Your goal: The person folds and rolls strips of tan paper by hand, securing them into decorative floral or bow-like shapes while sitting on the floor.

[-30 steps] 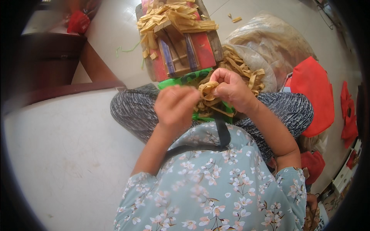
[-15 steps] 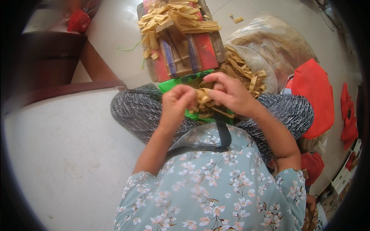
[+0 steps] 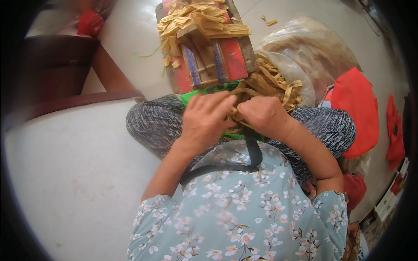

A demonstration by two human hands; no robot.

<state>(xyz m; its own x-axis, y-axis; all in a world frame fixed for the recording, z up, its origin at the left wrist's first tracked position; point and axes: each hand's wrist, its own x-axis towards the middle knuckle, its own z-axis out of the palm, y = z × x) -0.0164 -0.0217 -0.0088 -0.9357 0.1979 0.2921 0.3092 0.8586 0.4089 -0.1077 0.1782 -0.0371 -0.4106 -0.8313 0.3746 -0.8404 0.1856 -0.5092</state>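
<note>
My right hand [image 3: 264, 115] is closed in a fist over my lap, with a tan flat strip [image 3: 234, 111] at its finger side. Close beside it on the left is my left hand [image 3: 203, 116], its fingers stretched out toward the strip and slightly blurred. Its fingertips come near the strip; whether they touch it I cannot tell. Under both hands a bright green bag or sheet [image 3: 190, 96] lies across my lap. Behind the right hand, a heap of long tan strips [image 3: 272, 78] spills from a clear plastic bag [image 3: 300, 71].
In front of me stands a wooden board [image 3: 250, 56] with a red top, blue-edged rails and a pile of short tan strips [image 3: 191, 19]. A large plastic bag [image 3: 318, 41] and a red bag [image 3: 355, 113] lie to the right. Dark wooden furniture [image 3: 56, 61] is at the left.
My left hand has turned from a pinch to stretched fingers. My right hand has closed and turned knuckles up, and the tan bundle between the hands is now mostly hidden.
</note>
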